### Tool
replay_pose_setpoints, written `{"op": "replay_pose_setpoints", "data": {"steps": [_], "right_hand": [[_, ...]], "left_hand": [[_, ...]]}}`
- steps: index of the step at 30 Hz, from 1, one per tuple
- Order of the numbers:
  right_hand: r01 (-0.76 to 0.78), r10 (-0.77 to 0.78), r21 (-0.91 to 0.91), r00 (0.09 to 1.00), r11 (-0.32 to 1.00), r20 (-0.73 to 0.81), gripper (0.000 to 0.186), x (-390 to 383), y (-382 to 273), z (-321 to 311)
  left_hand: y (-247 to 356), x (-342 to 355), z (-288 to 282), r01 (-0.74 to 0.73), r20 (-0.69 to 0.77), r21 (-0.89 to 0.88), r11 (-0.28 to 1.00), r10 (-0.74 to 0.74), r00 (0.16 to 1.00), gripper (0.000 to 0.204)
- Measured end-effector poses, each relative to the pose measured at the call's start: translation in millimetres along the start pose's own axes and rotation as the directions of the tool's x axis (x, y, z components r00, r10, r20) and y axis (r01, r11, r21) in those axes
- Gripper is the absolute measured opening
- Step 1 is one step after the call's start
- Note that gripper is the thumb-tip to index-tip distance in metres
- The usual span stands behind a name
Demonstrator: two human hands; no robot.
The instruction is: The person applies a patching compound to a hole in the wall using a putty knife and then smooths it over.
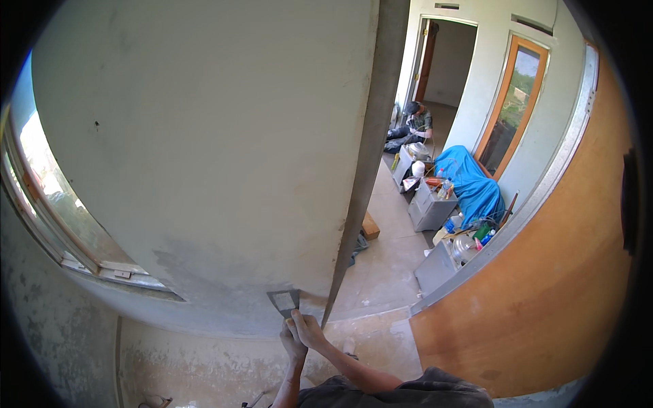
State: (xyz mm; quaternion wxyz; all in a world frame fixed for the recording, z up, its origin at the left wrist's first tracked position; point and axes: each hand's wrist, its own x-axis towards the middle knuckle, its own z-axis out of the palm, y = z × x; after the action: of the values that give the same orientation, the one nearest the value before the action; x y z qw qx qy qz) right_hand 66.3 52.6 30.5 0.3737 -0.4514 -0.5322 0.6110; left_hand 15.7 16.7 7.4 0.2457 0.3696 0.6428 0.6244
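A putty knife (283, 301) with a wide metal blade is held low against the pale wall (204, 149), near the right edge where it meets the grey door frame (375, 122). My right hand (307, 330) is closed on the knife's handle. My left hand (293, 343) is closed just below and to the left, also on the handle, which both hands mostly hide. Grey, uneven patches show on the lower wall around the blade.
An orange-brown door (530, 265) stands open at right. Through the doorway are a seated person (420, 122), grey boxes (425, 214) with bottles and pots, a blue cloth (469, 183) and a wooden block (370, 224). A window (81, 224) is at left above the dusty floor (177, 360).
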Motion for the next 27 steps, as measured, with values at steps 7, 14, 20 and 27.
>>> {"op": "replay_pose_setpoints", "data": {"steps": [7,14,20,27], "right_hand": [[0.080,-0.081,0.018,0.997,0.997,0.010,0.049,7,-18,-2],[0.168,-0.167,0.082,0.986,0.982,-0.016,0.047,12,-33,-6],[0.060,-0.061,-0.008,0.996,0.998,-0.061,0.050,3,7,-13],[0.170,-0.171,0.165,0.985,0.972,-0.005,0.051,17,-50,-15]], "left_hand": [[16,12,0,-0.090,0.039,-0.017,0.996,0.091,0.995,0.040],[37,27,10,-0.117,0.050,-0.103,0.988,0.123,0.991,0.037],[-7,7,17,-0.166,0.046,0.033,0.986,0.164,0.985,0.035],[42,36,20,-0.176,0.081,-0.098,0.979,0.184,0.980,0.032]]}}
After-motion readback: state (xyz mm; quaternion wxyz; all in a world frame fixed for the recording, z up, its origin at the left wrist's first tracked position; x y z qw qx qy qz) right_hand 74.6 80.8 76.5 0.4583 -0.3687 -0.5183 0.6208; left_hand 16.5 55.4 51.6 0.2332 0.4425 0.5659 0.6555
